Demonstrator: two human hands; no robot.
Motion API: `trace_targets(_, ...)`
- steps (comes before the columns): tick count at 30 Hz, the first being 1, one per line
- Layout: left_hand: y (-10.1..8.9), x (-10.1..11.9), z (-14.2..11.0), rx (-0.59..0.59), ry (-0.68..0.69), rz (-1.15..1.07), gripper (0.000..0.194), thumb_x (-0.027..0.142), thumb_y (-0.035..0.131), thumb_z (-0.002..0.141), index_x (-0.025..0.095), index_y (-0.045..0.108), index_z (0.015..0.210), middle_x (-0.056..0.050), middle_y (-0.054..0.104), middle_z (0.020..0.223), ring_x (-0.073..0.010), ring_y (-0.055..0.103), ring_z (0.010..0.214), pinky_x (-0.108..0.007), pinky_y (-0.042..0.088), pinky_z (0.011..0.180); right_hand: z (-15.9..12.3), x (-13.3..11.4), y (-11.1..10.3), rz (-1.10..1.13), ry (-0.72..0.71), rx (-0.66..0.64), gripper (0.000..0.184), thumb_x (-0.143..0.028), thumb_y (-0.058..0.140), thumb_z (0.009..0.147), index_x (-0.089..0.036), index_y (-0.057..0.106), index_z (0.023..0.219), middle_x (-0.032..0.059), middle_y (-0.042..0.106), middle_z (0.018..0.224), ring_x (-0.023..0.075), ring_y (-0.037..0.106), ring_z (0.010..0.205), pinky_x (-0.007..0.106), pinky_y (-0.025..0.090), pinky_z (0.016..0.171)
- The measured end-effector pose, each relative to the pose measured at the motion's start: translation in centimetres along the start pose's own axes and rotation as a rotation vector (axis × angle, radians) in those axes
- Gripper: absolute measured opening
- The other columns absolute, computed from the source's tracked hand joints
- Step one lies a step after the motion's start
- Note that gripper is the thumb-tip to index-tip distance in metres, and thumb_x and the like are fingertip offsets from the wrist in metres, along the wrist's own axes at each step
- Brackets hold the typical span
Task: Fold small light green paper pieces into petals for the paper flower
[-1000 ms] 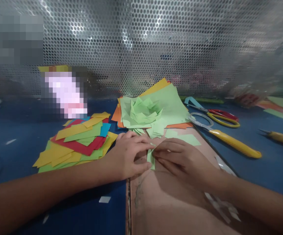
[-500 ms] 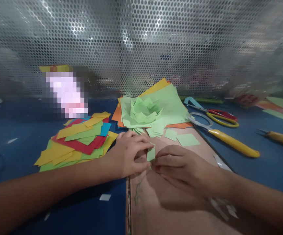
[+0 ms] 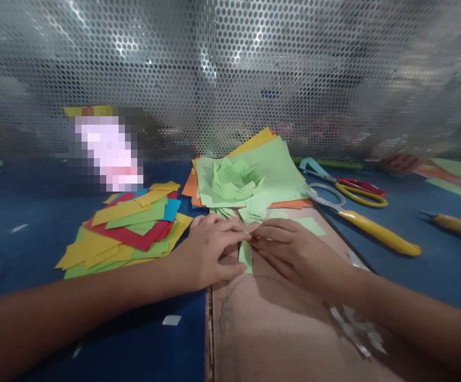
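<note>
A small folded piece of light green paper lies on the brown board. My left hand holds it down from the left, index fingertip at its far end and thumb near its close end. At the far end, the fingers of my right hand are pressed together on the paper's right edge. Just beyond sit several light green paper pieces and a green folded-paper ring with pointed petals, resting on larger green sheets.
Left of the board is a pile of coloured paper pieces on the blue surface. To the right lie yellow-handled scissors, red-and-yellow scissors and a yellow-handled pointed tool. A perforated metal panel stands behind.
My right hand slid down along the green paper's right edge toward me, then back up to its far end. My left hand has stayed in place.
</note>
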State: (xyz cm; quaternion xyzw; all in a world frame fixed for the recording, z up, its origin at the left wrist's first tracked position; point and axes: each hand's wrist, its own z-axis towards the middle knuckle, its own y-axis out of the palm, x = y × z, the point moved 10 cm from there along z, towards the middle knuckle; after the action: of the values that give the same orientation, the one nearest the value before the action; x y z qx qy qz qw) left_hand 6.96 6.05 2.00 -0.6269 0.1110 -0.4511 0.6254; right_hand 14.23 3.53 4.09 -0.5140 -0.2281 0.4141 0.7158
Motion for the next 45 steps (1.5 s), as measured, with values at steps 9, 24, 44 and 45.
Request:
trace_targets(9,-0.3,0.3,-0.1,0.041,-0.005,-0.024,0.043,0.033,0.067,0.074,0.025,0.058,0.115,-0.001,0.059,0.117,-0.0255,0.044,0.101,-0.043,0.028,0.091,-0.4,-3.1,-0.2,0.222,-0.185,-0.113,0.022,-0.011,0.043,0.087,-0.015,0.063,0.092,0.0076,0.066,0.094,0.0181,0.054,0.095,0.034,0.047,0.087)
trace_targets(24,-0.6,-0.1,-0.2,0.050,-0.051,-0.032,0.062,0.038,0.065,0.074,0.026,0.043,0.130,-0.003,0.054,0.124,-0.0265,0.044,0.109,-0.043,0.029,0.093,0.0,1.0,0.7,0.009,0.034,-0.027,0.029,-0.010,0.040,0.087,-0.015,0.064,0.102,0.0098,0.065,0.102,0.0223,0.056,0.095,0.040,0.047,0.084)
trace_targets(44,-1.0,0.7,-0.6,0.118,0.040,-0.146,0.052,0.027,0.061,0.079,0.027,0.041,0.128,-0.002,0.058,0.117,-0.0224,0.049,0.109,-0.041,0.031,0.096,-0.3,2.1,-0.1,0.235,0.207,0.055,0.027,-0.003,0.050,0.078,-0.021,0.060,0.096,0.0009,0.064,0.080,0.0153,0.056,0.075,0.027,0.042,0.067)
trace_targets(45,-1.1,0.7,-0.5,0.125,0.040,-0.159,0.051,0.029,0.062,0.080,0.027,0.042,0.127,-0.002,0.058,0.115,-0.0223,0.050,0.107,-0.041,0.032,0.095,-0.4,2.2,-0.3,0.243,0.215,0.080,0.027,-0.004,0.050,0.079,-0.022,0.060,0.096,0.0014,0.065,0.083,0.0155,0.057,0.078,0.027,0.042,0.068)
